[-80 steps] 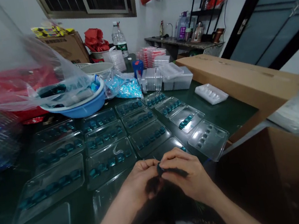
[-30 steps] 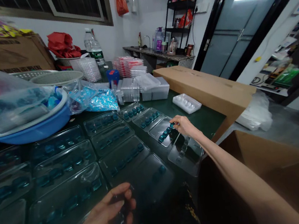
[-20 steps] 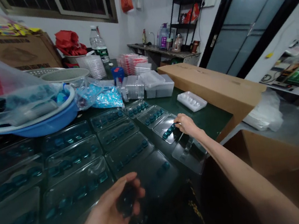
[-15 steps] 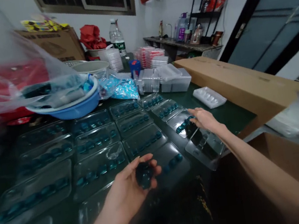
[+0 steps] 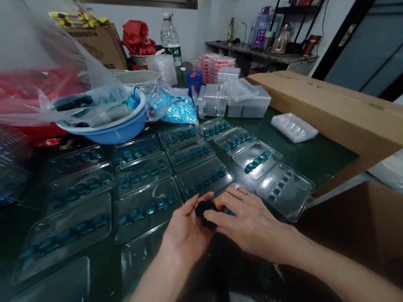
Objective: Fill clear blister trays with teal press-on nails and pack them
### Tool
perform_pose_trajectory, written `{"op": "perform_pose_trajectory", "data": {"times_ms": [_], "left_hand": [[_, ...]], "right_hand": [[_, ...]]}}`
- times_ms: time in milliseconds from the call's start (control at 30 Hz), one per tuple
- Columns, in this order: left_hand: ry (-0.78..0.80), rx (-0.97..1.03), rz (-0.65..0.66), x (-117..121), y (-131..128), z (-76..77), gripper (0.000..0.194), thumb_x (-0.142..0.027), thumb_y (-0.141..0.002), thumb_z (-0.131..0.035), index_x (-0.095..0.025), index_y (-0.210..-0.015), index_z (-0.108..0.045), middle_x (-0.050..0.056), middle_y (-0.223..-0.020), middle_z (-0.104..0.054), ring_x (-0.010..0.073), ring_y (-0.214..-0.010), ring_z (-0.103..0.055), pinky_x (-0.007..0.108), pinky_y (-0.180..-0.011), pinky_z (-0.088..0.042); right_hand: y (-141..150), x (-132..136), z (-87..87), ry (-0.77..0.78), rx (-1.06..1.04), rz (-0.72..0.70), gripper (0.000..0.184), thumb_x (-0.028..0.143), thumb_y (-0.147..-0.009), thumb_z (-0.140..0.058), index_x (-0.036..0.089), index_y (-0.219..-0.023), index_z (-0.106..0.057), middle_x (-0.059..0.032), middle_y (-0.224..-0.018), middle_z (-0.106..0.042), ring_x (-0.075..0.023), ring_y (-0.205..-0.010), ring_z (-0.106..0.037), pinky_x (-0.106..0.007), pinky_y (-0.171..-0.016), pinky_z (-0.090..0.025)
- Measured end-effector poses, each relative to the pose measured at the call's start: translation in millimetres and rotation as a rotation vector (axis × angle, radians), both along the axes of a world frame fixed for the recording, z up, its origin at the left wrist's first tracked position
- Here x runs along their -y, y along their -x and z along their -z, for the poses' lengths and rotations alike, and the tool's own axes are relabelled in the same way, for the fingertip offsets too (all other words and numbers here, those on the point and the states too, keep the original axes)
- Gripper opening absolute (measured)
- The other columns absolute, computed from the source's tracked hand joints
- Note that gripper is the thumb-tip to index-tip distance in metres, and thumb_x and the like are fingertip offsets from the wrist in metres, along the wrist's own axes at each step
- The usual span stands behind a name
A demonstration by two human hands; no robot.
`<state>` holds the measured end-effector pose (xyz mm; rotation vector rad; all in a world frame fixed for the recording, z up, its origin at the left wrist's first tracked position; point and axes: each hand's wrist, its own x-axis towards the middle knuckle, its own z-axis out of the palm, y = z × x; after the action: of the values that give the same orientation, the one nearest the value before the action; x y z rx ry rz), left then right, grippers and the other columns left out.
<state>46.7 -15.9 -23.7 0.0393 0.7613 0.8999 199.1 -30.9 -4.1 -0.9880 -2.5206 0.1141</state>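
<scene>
My left hand (image 5: pixel 184 233) is cupped around a dark, glossy lump (image 5: pixel 203 208), perhaps several dark teal pieces together. The thumb and fingers of my right hand (image 5: pixel 250 219) close on it from the right, so its outline is partly hidden. Under and beyond my hands lie clear plastic trays in rows, such as the tray (image 5: pixel 154 193) to the left, each with a line of teal pieces (image 5: pixel 150 208). Right of my right hand, a clear tray (image 5: pixel 296 196) shows a row of small square shapes. Behind it, another tray holds joined teal pieces (image 5: pixel 257 161).
A blue basin (image 5: pixel 118 131) stands at the back left beside a bag of blue-white bits (image 5: pixel 180 111). Clear plastic boxes (image 5: pixel 251 105) and a white moulded block (image 5: pixel 293 127) sit farther right. A long cardboard box (image 5: pixel 332 105) borders the table's right side.
My right hand has come back from the trays at the right to meet my left hand. Its fingers now close over the dark lump. The view has shifted slightly.
</scene>
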Motion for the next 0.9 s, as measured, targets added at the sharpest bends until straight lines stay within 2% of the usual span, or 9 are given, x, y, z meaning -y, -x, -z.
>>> {"op": "perform_pose_trajectory", "data": {"times_ms": [200,333,433,533,700,900], "left_hand": [[0.037,-0.039,-0.034,-1,1,-3.2,0.025,-0.019,-0.082,-0.039,-0.005,-0.084,-0.060,0.009,-0.069,-0.061,0.0175,-0.062,-0.058,0.030,-0.061,-0.048],[0.005,-0.037,-0.022,3,0,-6.2,0.018,-0.017,-0.079,-0.046,-0.007,-0.082,-0.061,0.009,-0.071,-0.062,0.0173,-0.064,-0.058,0.030,-0.061,-0.048],[-0.024,-0.027,-0.012,6,-2,-3.2,0.014,-0.008,-0.076,-0.048,-0.008,-0.078,-0.062,0.009,-0.076,-0.062,0.0159,-0.067,-0.058,0.030,-0.066,-0.048],[-0.025,-0.027,-0.023,6,-4,3.8,0.015,-0.003,-0.073,-0.048,-0.008,-0.073,-0.062,0.009,-0.077,-0.062,0.0140,-0.068,-0.058,0.026,-0.067,-0.048],[-0.067,-0.061,-0.050,5,-5,15.0,0.012,-0.003,-0.068,-0.054,-0.012,-0.069,-0.062,0.004,-0.066,-0.060,0.0121,-0.058,-0.055,0.023,-0.055,-0.046],[-0.096,-0.114,-0.045,7,-7,21.9,0.012,-0.004,-0.067,-0.057,-0.012,-0.072,-0.062,0.004,-0.068,-0.060,0.0132,-0.062,-0.056,0.024,-0.057,-0.045]], "right_hand": [[-5,-4,16.2,-0.159,0.032,-0.045,0.026,0.015,-0.082,-0.046,0.017,-0.107,-0.054,-0.0071,-0.093,-0.057,-0.0186,-0.086,-0.048,-0.035,-0.073,-0.038],[-4,-4,28.6,-0.223,-0.067,-0.011,0.015,0.016,-0.081,-0.049,0.018,-0.093,-0.058,-0.0060,-0.092,-0.058,-0.0185,-0.085,-0.049,-0.034,-0.072,-0.038],[-1,-3,33.0,-0.192,-0.113,0.020,0.011,0.012,-0.080,-0.049,0.018,-0.083,-0.059,-0.0041,-0.088,-0.058,-0.0164,-0.082,-0.049,-0.032,-0.072,-0.038],[-1,-1,31.7,-0.168,-0.081,0.008,0.013,0.013,-0.081,-0.048,0.019,-0.084,-0.059,-0.0040,-0.087,-0.057,-0.0158,-0.081,-0.049,-0.032,-0.072,-0.038],[-4,2,23.9,-0.097,0.004,-0.021,0.011,0.019,-0.082,-0.047,0.017,-0.081,-0.058,-0.0043,-0.086,-0.055,-0.0163,-0.081,-0.046,-0.031,-0.069,-0.038],[3,7,20.6,0.012,0.086,0.074,0.006,0.015,-0.080,-0.049,0.018,-0.078,-0.054,-0.0034,-0.082,-0.052,-0.0181,-0.081,-0.043,-0.033,-0.068,-0.035]]}}
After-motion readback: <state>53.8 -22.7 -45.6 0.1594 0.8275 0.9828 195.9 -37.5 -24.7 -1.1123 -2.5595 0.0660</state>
